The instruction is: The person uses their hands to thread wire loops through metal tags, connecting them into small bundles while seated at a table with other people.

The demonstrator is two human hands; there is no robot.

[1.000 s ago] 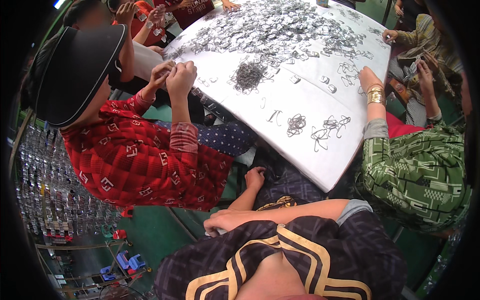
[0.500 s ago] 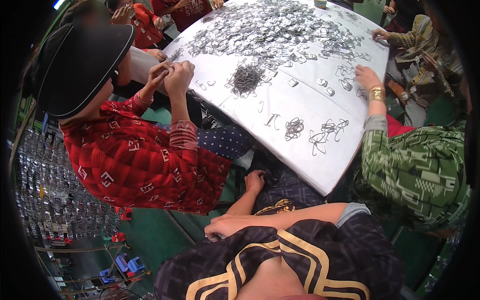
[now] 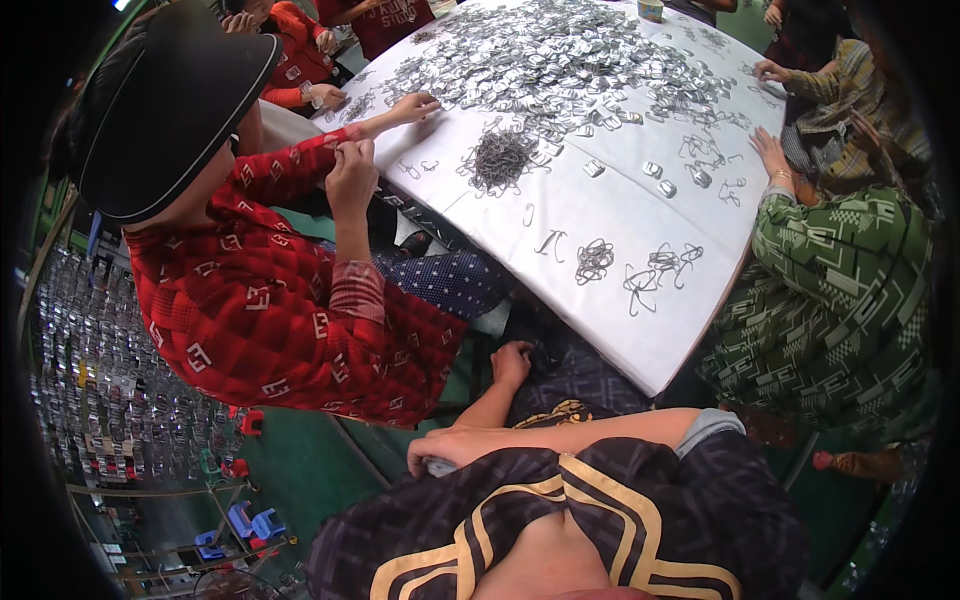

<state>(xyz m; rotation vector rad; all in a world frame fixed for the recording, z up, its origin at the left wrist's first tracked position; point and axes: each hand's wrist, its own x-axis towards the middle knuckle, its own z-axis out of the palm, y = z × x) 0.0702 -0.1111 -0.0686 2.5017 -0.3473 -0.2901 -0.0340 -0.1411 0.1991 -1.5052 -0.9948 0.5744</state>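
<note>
My left hand (image 3: 511, 366) rests low on my dark-clothed lap below the table's near corner, fingers loosely curled, nothing seen in them. My right forearm lies across my body, and my right hand (image 3: 447, 446) is closed over my left arm near a grey-blue sleeve cuff (image 3: 440, 466). Neither hand touches the table. Nearest to them on the white tabletop (image 3: 640, 345) lie bent wire hooks (image 3: 642, 285), a small tangled bunch of wire pieces (image 3: 594, 260) and a few single wires (image 3: 549, 245).
A dark wire heap (image 3: 502, 160) and a broad pile of silver metal pieces (image 3: 560, 65) cover the table's far part. A person in a red patterned jacket (image 3: 270, 310) sits left, one in green (image 3: 850, 300) right. Others sit around the far edge.
The person in red has parted their hands, one now reaching onto the table. The person in green has drawn a hand back toward the edge. My right hand has shifted slightly; my left stays put.
</note>
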